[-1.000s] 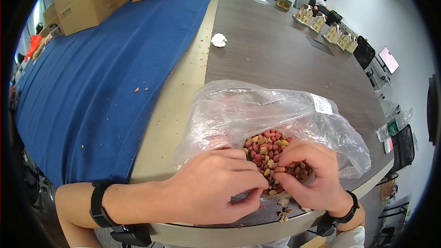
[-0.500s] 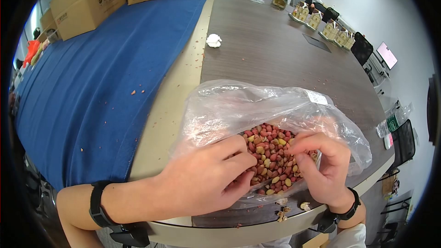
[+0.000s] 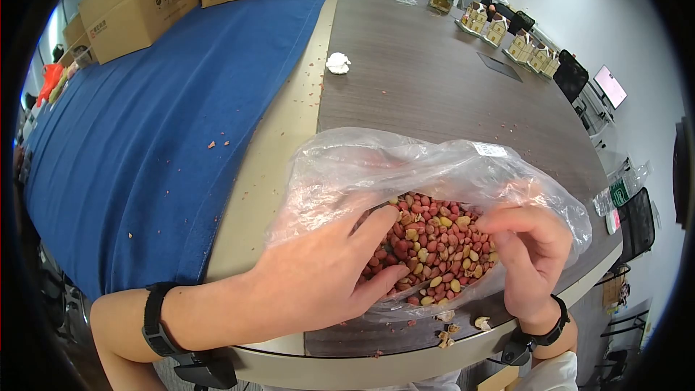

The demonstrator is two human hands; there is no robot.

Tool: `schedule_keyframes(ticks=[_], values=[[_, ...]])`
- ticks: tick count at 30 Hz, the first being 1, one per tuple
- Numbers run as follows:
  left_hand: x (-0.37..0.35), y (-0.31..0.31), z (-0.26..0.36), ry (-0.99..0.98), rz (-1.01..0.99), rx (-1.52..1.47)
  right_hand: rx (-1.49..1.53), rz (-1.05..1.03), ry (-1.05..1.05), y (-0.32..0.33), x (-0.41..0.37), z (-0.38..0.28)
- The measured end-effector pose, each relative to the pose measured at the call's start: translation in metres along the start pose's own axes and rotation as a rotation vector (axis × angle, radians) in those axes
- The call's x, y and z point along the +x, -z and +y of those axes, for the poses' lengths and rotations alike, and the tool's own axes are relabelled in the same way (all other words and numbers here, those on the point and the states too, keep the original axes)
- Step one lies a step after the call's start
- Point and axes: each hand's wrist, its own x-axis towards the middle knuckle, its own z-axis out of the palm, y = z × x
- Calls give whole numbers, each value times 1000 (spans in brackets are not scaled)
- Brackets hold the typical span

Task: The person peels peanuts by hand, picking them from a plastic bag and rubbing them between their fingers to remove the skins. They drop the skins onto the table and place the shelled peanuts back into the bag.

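Observation:
A clear plastic bag (image 3: pixel 376 152) lies on the table with its mouth toward me, full of reddish-brown and yellowish peanuts (image 3: pixel 441 246). My left hand (image 3: pixel 326 261) reaches in over the left side of the opening, thumb and index finger spread apart above the nuts. At the right side of the opening, my right hand (image 3: pixel 532 250) has its thumb and index finger curled together in a pinch. I cannot tell what is between those fingertips. Broken shells (image 3: pixel 447 334) and another shell piece (image 3: pixel 482 324) rest by the table's front edge.
A blue cloth (image 3: pixel 181 116) covers the left side, with cardboard boxes (image 3: pixel 141 11) on it. A crumpled white tissue (image 3: pixel 338 63) lies beyond the bag. Small model houses (image 3: pixel 521 49) stand far right, and a water bottle (image 3: pixel 621 192) is at the right edge. Reddish skin crumbs are scattered around.
My left hand's fingers have spread from a curled grasp, showing more peanuts. My right hand has shifted slightly right, away from the nuts, still pinched.

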Motion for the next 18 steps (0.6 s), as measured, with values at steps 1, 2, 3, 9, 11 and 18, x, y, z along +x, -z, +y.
schedule_keyframes(ticks=[1, 2, 3, 9, 11, 18], values=[[0, 0, -1, -10, -3, 16, 0, 0, -1, -1, 1, 0], [0, 0, -1, -19, -5, 32, -59, -38, -41, -4, 3, 0], [0, 0, -1, -19, -5, 31, -119, -76, -81, -6, 4, 0], [0, 1, 4, 106, -87, -8, -433, -148, -200, -9, 0, 17], [-1, -1, 2, 76, -57, -1, -459, -181, -185, -9, 0, 17], [-1, -1, 2, 72, -58, -22, -519, -271, -285, -10, 1, 5]])
